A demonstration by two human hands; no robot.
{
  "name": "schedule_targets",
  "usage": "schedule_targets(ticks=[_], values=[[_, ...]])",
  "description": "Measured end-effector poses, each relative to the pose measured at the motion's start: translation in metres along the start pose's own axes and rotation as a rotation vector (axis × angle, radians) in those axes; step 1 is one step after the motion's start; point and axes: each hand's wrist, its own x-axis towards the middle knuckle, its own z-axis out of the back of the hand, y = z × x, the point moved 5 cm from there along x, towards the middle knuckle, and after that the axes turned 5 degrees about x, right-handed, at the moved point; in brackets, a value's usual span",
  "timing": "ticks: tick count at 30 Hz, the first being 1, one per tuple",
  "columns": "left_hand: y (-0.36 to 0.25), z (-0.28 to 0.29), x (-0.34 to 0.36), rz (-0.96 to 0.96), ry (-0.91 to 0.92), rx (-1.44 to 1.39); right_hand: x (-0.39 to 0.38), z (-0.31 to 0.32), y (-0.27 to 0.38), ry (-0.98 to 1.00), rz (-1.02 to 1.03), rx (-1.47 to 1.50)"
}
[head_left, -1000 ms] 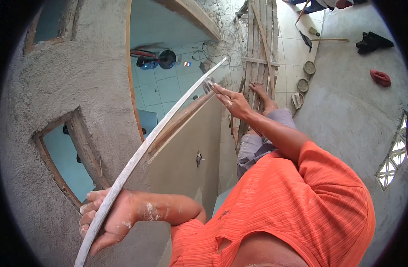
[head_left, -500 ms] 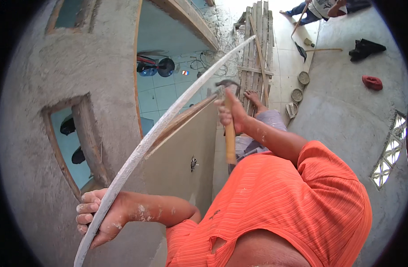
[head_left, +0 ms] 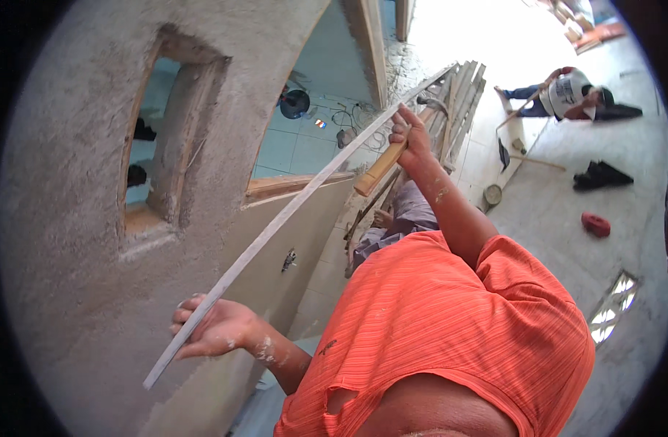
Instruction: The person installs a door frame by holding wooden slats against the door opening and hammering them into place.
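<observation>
1. The low wall (head_left: 305, 237) has a small fitting with wires (head_left: 289, 260) on its face and a wooden sill (head_left: 276, 187) along its top.
2. The strip (head_left: 305, 194), long, pale and narrow, slants across in front of the low wall, its near end left of the wall and its far end reaching past it to the right.
3. The left hand (head_left: 221, 324) is to the near left of the low wall, palm up, fingers partly bent and thumb stretched out. The strip lies across it; I cannot tell whether the hand grips it.
4. The right hand (head_left: 415, 142), right of the low wall, is wrapped around the handle of the hammer (head_left: 381, 172). Its fingertips are by the strip; I cannot tell whether they touch it.
5. The hammer's handle end points back toward the low wall; its head is by the far part of the strip.
6. Left of the low wall, a framed opening (head_left: 174, 138) pierces rough plaster.
7. Behind the low wall is a blue tiled floor (head_left: 283, 154).
8. Right of and beyond the low wall are planks (head_left: 469, 105), a bucket (head_left: 492, 195), a black cloth (head_left: 602, 176) and a red cloth (head_left: 595, 224).
9. Farthest right beyond the low wall, a co-worker (head_left: 567, 95) bends over a pole.
</observation>
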Motion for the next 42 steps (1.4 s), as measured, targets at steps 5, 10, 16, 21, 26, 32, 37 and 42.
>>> schedule_targets(ticks=[5, 10, 16, 21, 26, 32, 37, 42], values=[[0.057, 0.047, -0.049, 0.235, -0.164, -0.033, 0.038, -0.04, 0.026, 0.061, 0.042, -0.357], [0.113, 0.049, -0.108, 0.455, -0.294, -0.157, 0.103, -0.064, 0.059, 0.064, 0.088, -0.679], [0.19, 0.013, -0.137, 0.693, -0.338, -0.318, 0.206, -0.09, 0.109, 0.185, 0.043, -0.754], [0.24, -0.018, -0.14, 0.692, -0.241, -0.304, 0.28, -0.126, 0.163, 0.331, 0.258, -0.993], [0.272, -0.041, -0.131, 0.724, -0.264, -0.293, 0.308, -0.181, 0.181, 0.467, 0.296, -1.104], [0.288, -0.048, -0.139, 0.704, -0.428, -0.228, 0.303, -0.222, 0.17, 0.139, 0.198, -0.914], [0.305, -0.044, -0.133, 0.651, -0.536, -0.319, 0.33, -0.241, 0.163, 0.546, 0.147, -1.256], [0.321, -0.041, -0.125, 0.631, -0.618, -0.24, 0.372, -0.244, 0.157, 0.293, 0.086, -0.956]])
